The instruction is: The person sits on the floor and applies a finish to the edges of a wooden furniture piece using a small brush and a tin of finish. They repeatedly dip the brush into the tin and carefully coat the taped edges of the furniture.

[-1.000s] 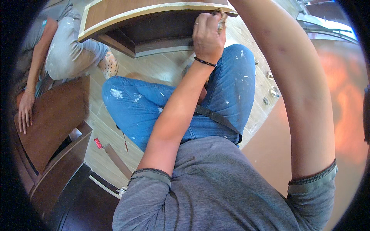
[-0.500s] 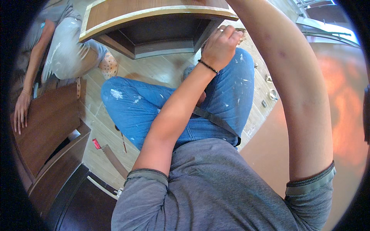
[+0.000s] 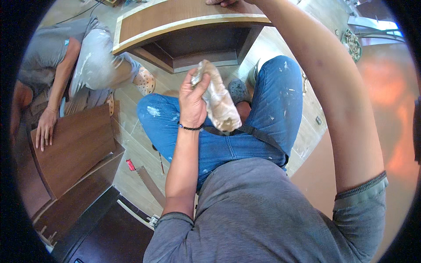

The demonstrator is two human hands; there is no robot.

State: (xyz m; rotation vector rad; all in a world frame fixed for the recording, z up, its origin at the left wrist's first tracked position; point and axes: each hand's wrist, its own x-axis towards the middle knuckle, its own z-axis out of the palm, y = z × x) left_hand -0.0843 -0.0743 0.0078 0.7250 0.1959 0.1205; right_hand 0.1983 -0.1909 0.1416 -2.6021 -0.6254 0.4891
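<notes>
My left hand [image 3: 193,103] is closed around a crumpled, stained white cloth [image 3: 219,101], held over my crossed legs in paint-flecked jeans. In front of me stands a wooden drawer-like unit [image 3: 184,17] with a curved front edge, pale strips along its top and a dark open interior. My right hand [image 3: 223,2], partly cut off by the top of the picture, has bent fingers gripping the top of that unit, and its forearm reaches up along the right side.
A co-worker [image 3: 79,65] sits at left, a hand on a brown panel [image 3: 81,153]. More dark boards [image 3: 123,225] lie lower left. A saw [image 3: 149,184] with a red handle lies beside my left thigh. Small metal parts [image 3: 319,119] and a coiled cord [image 3: 351,44] are at right.
My left hand has come away from the unit's right end, down and leftward, bringing the cloth over my lap. The whole view has shifted slightly.
</notes>
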